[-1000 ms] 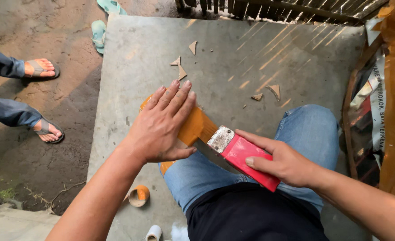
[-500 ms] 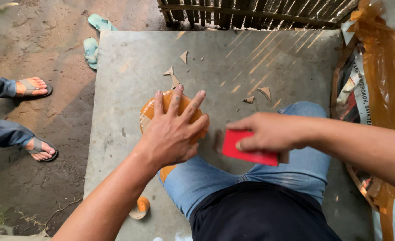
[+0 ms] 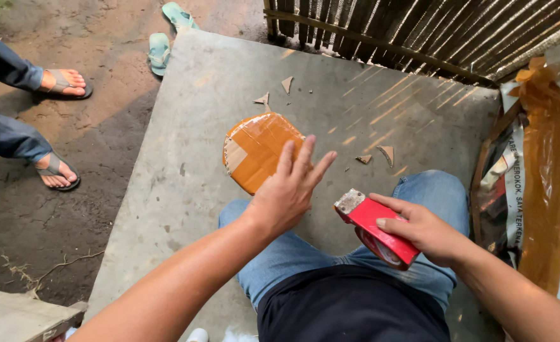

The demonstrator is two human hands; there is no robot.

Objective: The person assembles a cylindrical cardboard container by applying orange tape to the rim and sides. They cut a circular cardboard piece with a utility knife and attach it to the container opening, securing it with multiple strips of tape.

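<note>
You sit at the near edge of the grey concrete slab [image 3: 204, 126], knees out over it. The round parcel wrapped in brown tape [image 3: 257, 149] lies flat near the slab's middle, just beyond your knee. Your left hand [image 3: 286, 193] hangs open above the parcel's near edge, fingers spread, not pressing it. Your right hand [image 3: 422, 231] grips the red tape dispenser [image 3: 375, 225] right of the parcel, blade end toward it. Small cardboard scraps [image 3: 286, 83] lie beyond.

Glossy brown-taped parcel [image 3: 259, 151] — rough matt concrete slab [image 3: 216, 82]
</note>
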